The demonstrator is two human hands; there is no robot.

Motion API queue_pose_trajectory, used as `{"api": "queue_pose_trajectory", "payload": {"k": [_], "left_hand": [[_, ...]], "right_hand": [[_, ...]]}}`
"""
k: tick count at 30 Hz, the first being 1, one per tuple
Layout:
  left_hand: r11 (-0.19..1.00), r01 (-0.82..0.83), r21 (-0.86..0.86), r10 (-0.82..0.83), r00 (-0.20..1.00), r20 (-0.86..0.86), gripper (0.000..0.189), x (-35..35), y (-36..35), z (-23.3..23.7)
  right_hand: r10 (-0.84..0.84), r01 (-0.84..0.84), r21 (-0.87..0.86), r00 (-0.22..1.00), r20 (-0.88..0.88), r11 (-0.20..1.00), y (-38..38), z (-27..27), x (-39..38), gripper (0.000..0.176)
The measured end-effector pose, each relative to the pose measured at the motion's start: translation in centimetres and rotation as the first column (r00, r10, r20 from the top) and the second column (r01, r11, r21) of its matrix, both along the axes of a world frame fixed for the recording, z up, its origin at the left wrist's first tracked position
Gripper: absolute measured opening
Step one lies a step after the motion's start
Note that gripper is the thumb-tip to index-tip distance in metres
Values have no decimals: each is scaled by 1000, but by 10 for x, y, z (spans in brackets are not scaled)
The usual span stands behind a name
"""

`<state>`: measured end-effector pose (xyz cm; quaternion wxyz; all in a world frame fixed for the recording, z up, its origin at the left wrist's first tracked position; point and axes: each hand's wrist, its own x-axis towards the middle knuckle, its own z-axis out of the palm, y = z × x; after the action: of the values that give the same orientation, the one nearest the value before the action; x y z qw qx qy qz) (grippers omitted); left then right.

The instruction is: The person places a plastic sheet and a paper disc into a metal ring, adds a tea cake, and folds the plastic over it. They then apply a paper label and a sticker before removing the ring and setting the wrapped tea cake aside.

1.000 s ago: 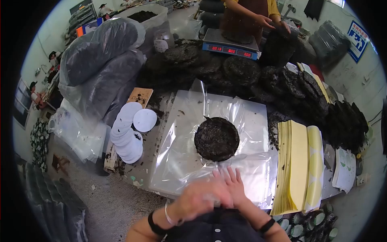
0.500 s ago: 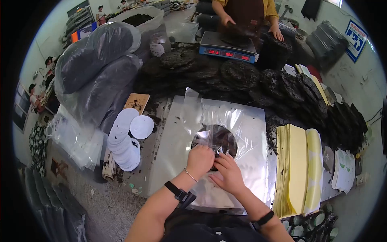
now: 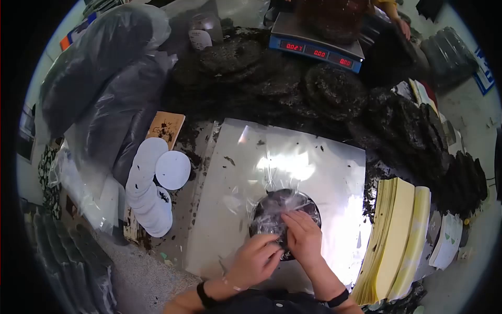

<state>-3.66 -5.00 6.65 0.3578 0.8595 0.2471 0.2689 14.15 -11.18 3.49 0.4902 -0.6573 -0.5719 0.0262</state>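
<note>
A round dark disc (image 3: 308,205) with clear plastic film (image 3: 272,217) gathered over its top lies on the silvery sheet (image 3: 230,172). My right hand (image 3: 305,234) rests on the film at the disc's right part, its fingers pressed together; what they may pinch is hidden. At the lower left edge of the disc is my left hand (image 3: 254,261), slightly blurred, with its fingers curled and thumb near them. Whether it grips the film I cannot make out.
White paper circles (image 3: 151,188) overlap on the left beside a wooden board (image 3: 166,128). Yellow sheets (image 3: 389,235) stand right. Behind are dark flat cakes (image 3: 334,89), a scale (image 3: 316,51) and a person's hand (image 3: 403,28). Bagged dark rolls (image 3: 104,68) fill the upper left.
The film that stood up in a peak now lies crumpled on the disc. My left hand has moved down off the disc's middle, and my right hand lies over it. The view has tilted downward.
</note>
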Motion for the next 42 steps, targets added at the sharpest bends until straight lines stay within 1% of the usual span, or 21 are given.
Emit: {"api": "queue_pose_trajectory", "payload": {"k": [3, 5, 7, 10, 11, 13, 15, 17, 21, 22, 25, 27, 29, 30, 31, 33, 37, 38, 39, 41, 42], "left_hand": [[954, -178, -242, 221, 961, 167, 52, -8, 7, -9], [696, -136, -705, 410, 881, 235, 77, 17, 39, -10], [421, -9, -907, 419, 889, 186, 85, 42, 79, -10], [899, 314, -305, -305, 949, 79, 50, 64, 103, 1], [894, 324, -311, -313, 946, 84, 50, 59, 97, -3], [861, 422, 282, -456, 888, 64, 33, 49, 84, -19], [808, 541, 234, -560, 828, 16, 32, 49, 86, -30], [831, 530, 170, -483, 838, -254, 37, 54, 81, -32], [874, 472, 118, -417, 852, -316, 50, 53, 72, -15], [896, 439, -62, -441, 865, -241, 52, 50, 69, -2], [892, 386, 235, -277, 878, -390, 55, 48, 42, -13], [832, 475, 286, -236, 770, -593, 68, 49, 35, -18], [835, 441, 327, -227, 820, -526, 71, 48, 35, -14], [823, 468, 322, -216, 782, -585, 69, 49, 33, -7], [827, 462, 320, -216, 787, -578, 66, 50, 30, -5], [815, 474, 334, -220, 785, -579, 61, 52, 29, -9], [806, 477, 351, -213, 786, -580, 58, 51, 28, -26], [831, 449, 329, -193, 787, -585, 58, 52, 25, -26], [825, 464, 322, -224, 793, -567, 58, 57, 22, -22], [904, 361, 230, -220, 853, -473, 58, 53, 18, -19], [904, 366, 222, -228, 850, -474, 58, 50, 22, -24]], "right_hand": [[17, 101, -409, 962, 273, 907, -5, -8, -9, 36], [82, 88, -467, 941, 330, 880, 0, -2, -5, 36], [108, 64, -480, 940, 323, 875, -1, -7, -3, 35], [121, 34, -516, 957, 263, 856, -9, 0, 9, 33], [189, -97, -511, 973, 131, 854, -12, 7, 16, 32], [240, -211, -481, 971, -1, 851, -12, 8, 24, 33], [60, -104, -68, 882, -467, 992, -18, 5, 15, 39], [-9, -10, -354, 999, -53, 935, -6, 11, 9, 47], [-87, 118, -400, 992, 94, 909, 8, 1, -7, 52], [-114, 156, -385, 985, 128, 910, 8, 1, -7, 57], [-152, 213, -480, 975, 164, 851, 8, 9, -9, 70], [-112, 114, -516, 993, 35, 849, -14, 31, 0, 79], [0, -107, -173, 850, -526, 979, -49, 62, 8, 75], [109, -196, -90, 810, -576, 976, -78, 130, 3, 72], [339, -393, -14, 811, -476, 919, -118, 180, 0, 66], [390, -618, -33, 535, -750, 785, -211, 179, -4, 49], [124, -202, -165, 912, -390, 965, -316, 197, 28, 43], [-559, 481, -339, 808, -188, 808, -343, 163, 39, 52], [-846, 841, -285, 512, 146, 460, -395, 100, 76, 59], [-981, 973, -177, -123, 149, -148, -522, -11, 136, 70], [-876, 843, -334, -284, 389, -421, -539, -23, 137, 75]]}}
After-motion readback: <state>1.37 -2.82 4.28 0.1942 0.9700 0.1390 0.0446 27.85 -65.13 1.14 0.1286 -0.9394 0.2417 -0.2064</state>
